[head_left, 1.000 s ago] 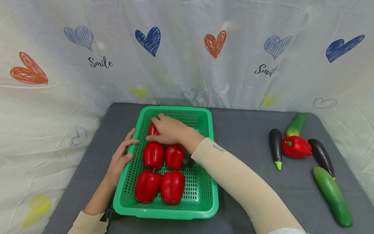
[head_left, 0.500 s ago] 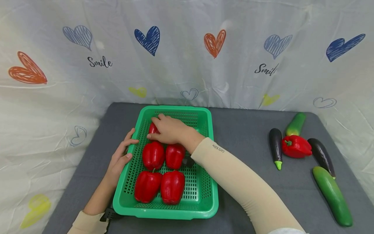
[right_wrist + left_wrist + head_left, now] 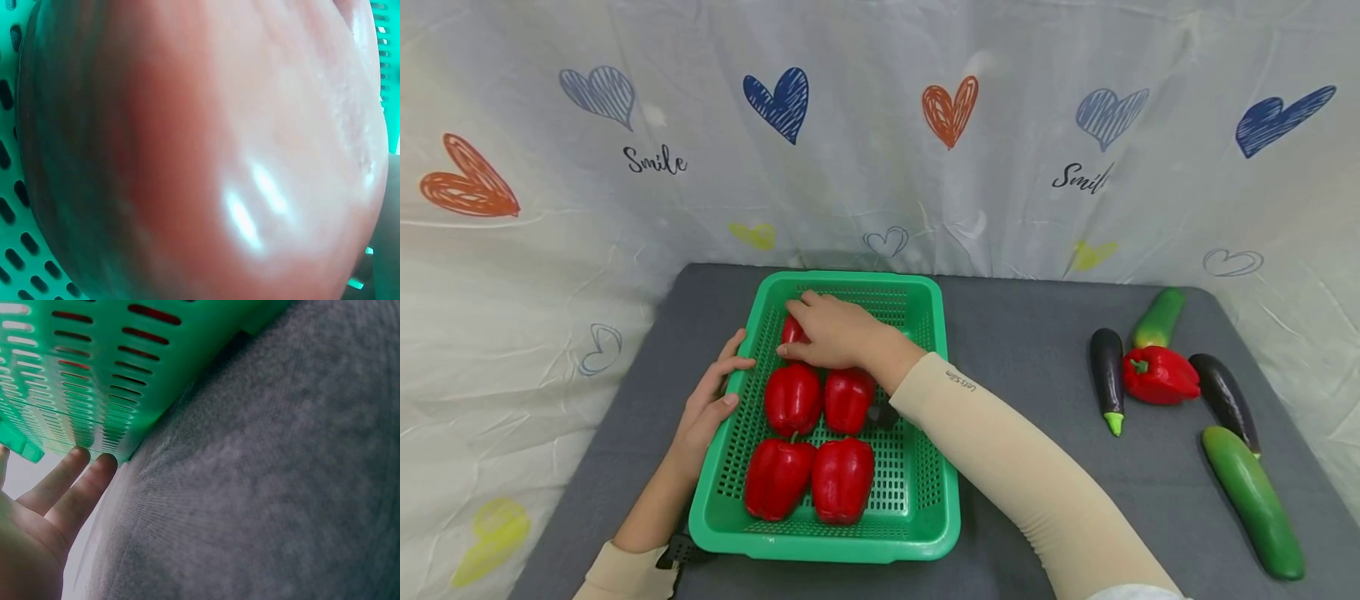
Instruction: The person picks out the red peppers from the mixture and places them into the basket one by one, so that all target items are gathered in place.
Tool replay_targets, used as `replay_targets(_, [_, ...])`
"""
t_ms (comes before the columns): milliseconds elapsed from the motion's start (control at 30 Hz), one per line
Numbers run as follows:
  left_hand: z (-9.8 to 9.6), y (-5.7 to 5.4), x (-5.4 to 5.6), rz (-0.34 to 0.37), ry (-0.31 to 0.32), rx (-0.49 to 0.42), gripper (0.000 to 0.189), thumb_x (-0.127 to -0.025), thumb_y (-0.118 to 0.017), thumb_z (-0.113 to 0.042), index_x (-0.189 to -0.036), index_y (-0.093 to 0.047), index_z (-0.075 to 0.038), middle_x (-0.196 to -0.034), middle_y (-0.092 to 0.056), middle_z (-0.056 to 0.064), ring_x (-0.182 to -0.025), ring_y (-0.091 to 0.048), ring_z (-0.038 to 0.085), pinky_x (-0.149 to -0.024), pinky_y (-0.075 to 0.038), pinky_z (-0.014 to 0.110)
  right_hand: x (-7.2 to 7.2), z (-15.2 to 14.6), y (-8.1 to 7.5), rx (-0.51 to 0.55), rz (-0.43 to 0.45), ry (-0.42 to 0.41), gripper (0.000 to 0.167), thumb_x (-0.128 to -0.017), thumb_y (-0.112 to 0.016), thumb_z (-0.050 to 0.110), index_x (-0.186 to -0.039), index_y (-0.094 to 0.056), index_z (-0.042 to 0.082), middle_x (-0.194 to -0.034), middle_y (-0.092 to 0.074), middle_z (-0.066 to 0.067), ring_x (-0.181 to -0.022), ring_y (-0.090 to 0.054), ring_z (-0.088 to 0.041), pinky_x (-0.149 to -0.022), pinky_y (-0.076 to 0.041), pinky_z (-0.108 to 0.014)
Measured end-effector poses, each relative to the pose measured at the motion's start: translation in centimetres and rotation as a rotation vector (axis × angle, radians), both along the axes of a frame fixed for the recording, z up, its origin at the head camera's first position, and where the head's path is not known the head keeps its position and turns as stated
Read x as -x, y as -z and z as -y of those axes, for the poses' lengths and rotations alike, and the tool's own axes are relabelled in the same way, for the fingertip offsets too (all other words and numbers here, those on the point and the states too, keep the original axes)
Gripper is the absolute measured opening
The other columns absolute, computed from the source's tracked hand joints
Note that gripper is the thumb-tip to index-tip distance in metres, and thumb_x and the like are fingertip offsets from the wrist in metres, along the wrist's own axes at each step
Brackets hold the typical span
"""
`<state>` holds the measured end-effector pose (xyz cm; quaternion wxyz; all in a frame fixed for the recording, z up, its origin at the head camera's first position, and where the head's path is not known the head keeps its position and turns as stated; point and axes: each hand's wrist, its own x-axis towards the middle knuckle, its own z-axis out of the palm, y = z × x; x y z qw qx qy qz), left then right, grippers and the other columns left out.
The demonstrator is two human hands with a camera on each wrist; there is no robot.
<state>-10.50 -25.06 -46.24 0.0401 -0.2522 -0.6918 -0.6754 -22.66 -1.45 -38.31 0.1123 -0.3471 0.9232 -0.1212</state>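
Note:
A green perforated basket (image 3: 827,546) stands on the grey cloth. Inside it lie several red bell peppers, among them one at front left (image 3: 778,481) and one at front right (image 3: 842,481). My right hand (image 3: 835,333) grips another bell pepper (image 3: 793,330) at the basket's back left; the palm and fingers cover most of it. A red pepper (image 3: 187,150) fills the right wrist view. At the basket's left side rests my left hand (image 3: 703,410), its fingers fairly straight and spread along the rim. In the left wrist view, two fingertips (image 3: 105,464) lie against the slotted outer wall.
On the right of the cloth lie two eggplants (image 3: 1107,371) (image 3: 1225,396), a red bell pepper (image 3: 1163,377), a green vegetable with a yellowish end (image 3: 1160,319) and a long green cucumber (image 3: 1255,504). A white curtain with printed hearts (image 3: 880,125) hangs behind.

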Motion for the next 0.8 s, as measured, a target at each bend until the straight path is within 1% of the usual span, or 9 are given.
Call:
replay_targets(233, [0.02,0.02,-0.08,0.032,-0.014,0.002,0.043,-0.109,-0.038,-0.003,-0.147,-0.044,0.017,-0.182,-0.015,0.013,-0.165,-0.018,0.025,-0.118,-0.036,0.026,0.10,0.03,0.10,0.003,-0.024,-0.016,0.079,-0.106,-0.064,0.056,-0.168,-0.042,0.012,-0.164,-0.049,-0.008,-0.149,-0.049,-0.032,-0.118,-0.047,-0.046])
replay_targets(500, [0.05,0.14,0.00,0.028,-0.009,-0.004,0.043,-0.109,-0.038,-0.002,-0.147,-0.044,0.018,-0.182,-0.014,0.014,-0.165,-0.018,0.026,-0.117,-0.037,0.026,0.12,0.01,0.13,0.024,-0.011,-0.050,0.077,-0.107,-0.063,0.055,-0.168,-0.041,0.014,-0.166,-0.046,-0.006,-0.149,-0.048,-0.029,-0.117,-0.046,-0.045])
replay_targets(800, [0.07,0.14,0.03,0.041,-0.005,-0.011,0.044,-0.109,-0.039,-0.003,-0.147,-0.043,0.017,-0.182,-0.014,0.012,-0.165,-0.018,0.027,-0.117,-0.038,0.026,0.10,-0.04,0.10,0.028,-0.004,-0.063,0.077,-0.108,-0.064,0.053,-0.170,-0.039,0.014,-0.169,-0.044,-0.005,-0.152,-0.045,-0.029,-0.120,-0.044,-0.044])
